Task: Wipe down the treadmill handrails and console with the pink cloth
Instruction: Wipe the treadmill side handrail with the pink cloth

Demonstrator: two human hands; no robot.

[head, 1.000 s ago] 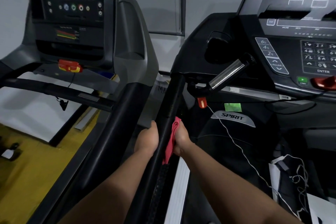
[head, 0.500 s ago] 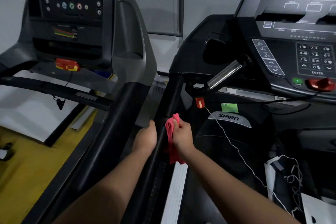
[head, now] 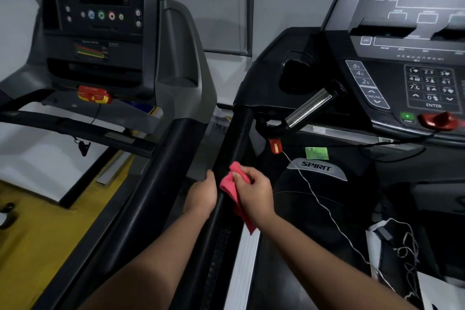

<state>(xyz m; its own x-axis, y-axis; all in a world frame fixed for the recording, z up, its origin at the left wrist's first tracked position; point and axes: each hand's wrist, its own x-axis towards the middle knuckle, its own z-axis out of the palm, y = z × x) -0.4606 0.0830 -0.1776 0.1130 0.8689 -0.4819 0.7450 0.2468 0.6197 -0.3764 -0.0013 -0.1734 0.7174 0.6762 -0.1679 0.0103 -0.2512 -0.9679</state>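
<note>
Two treadmills stand side by side. Right treadmill (head: 314, 209), black, badge reads SPIRIT; left treadmill (head: 181, 63), grey, with its own dark panel.

Console (head: 417, 78) of the right machine: far right, keypad and incline keys visible, green start key at its near edge.

Handrail (head: 237, 138): black padded bar on the left side of the right treadmill, running from the near centre up to the console housing.

Left hand (head: 201, 196): on the left side of the handrail, fingers curled round it, gripping.

Right hand (head: 255, 194): on the right side of the same rail, fingers and thumb pinched on the pink cloth (head: 229, 185).

Cloth is bunched, upper fold at the rail's right face, tail hanging below the hand. Contact with the rail: cannot tell for certain.

Chrome grip (head: 308, 108) angles up right of the rail. Below it hangs a red clip (head: 274, 146) with a thin white cord (head: 327, 209) trailing toward the near right.
</note>
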